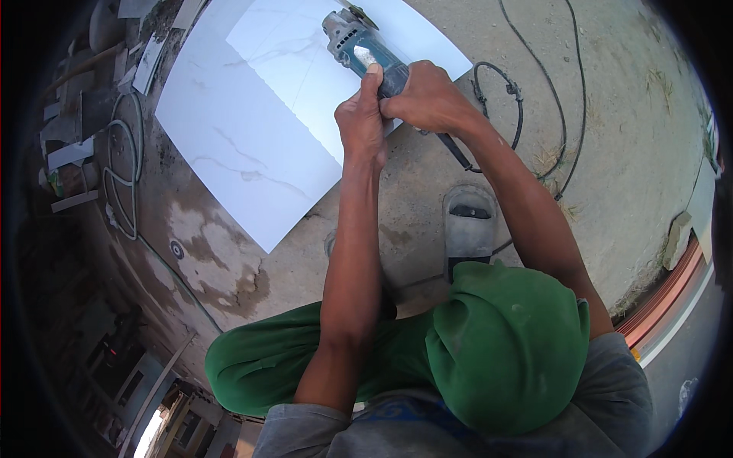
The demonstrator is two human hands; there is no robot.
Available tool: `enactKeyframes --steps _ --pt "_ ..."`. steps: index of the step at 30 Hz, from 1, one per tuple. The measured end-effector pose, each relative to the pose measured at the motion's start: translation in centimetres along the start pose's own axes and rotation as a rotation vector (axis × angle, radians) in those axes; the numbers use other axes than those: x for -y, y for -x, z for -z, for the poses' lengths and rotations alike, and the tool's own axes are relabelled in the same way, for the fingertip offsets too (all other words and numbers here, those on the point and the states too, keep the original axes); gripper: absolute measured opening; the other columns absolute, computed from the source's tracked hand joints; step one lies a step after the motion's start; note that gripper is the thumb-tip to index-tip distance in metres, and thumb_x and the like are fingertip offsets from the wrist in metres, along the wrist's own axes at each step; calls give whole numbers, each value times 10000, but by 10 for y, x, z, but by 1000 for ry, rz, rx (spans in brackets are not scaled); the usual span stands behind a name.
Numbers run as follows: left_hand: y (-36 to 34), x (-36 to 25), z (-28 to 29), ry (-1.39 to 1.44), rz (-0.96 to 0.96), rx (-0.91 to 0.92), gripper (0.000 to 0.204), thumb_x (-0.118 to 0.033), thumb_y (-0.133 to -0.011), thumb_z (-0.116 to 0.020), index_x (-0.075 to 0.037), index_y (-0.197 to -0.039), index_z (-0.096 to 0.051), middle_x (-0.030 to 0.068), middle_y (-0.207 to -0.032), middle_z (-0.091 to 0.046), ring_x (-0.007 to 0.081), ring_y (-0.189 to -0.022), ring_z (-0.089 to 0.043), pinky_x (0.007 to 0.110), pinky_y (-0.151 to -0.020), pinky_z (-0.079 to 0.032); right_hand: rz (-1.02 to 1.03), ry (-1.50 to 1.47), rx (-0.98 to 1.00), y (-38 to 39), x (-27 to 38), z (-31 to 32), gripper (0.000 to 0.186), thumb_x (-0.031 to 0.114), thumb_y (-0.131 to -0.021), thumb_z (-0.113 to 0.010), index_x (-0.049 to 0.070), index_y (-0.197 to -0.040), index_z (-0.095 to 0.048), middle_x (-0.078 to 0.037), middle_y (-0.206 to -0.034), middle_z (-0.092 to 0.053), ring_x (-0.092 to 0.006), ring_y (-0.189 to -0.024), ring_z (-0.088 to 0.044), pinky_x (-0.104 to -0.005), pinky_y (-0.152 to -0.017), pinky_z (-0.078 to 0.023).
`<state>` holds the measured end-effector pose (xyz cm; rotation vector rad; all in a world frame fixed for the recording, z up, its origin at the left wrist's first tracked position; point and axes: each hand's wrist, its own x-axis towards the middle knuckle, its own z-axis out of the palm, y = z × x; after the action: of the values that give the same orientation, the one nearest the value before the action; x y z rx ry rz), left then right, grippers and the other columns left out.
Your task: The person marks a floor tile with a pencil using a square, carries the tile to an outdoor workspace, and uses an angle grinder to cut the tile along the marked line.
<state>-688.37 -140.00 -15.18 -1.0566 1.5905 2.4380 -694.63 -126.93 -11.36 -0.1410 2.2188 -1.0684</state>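
Both my hands are closed around a teal and black angle grinder over a large white marble-patterned tile. My left hand grips the near left side of its body, with the thumb laid along the top. Wrapped round the rear of the body is my right hand. The grinder's head points away from me, and part of its disc shows at the far right of the head. A slightly ragged line splits the tile into a brighter and a greyer part; I cannot tell whether it is a cut or a shadow.
A black power cord trails from the grinder and loops on the concrete floor at the right. Far left lie a pale hose and tile offcuts. A small round disc rests left of my feet; one grey slipper shows.
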Motion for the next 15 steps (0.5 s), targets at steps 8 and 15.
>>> enactKeyframes --steps 8,15 --pt "7 3 1 -45 48 51 631 -516 -954 -757 84 -1132 -675 124 -1027 -720 202 -939 -699 389 -891 -567 46 27 -46 1 -15 -6 439 328 -697 -777 -99 -784 -729 -176 -690 -692 -248 -618 -661 -389 -592 -541" --pt "9 5 -2 -74 10 32 616 -513 -950 -760 74 -1121 -680 116 -1014 -709 194 -918 -682 383 -879 -554 61 38 -62 3 -15 -4 433 316 -696 -774 -105 -788 -732 -181 -687 -689 -244 -612 -663 -387 -577 -538"
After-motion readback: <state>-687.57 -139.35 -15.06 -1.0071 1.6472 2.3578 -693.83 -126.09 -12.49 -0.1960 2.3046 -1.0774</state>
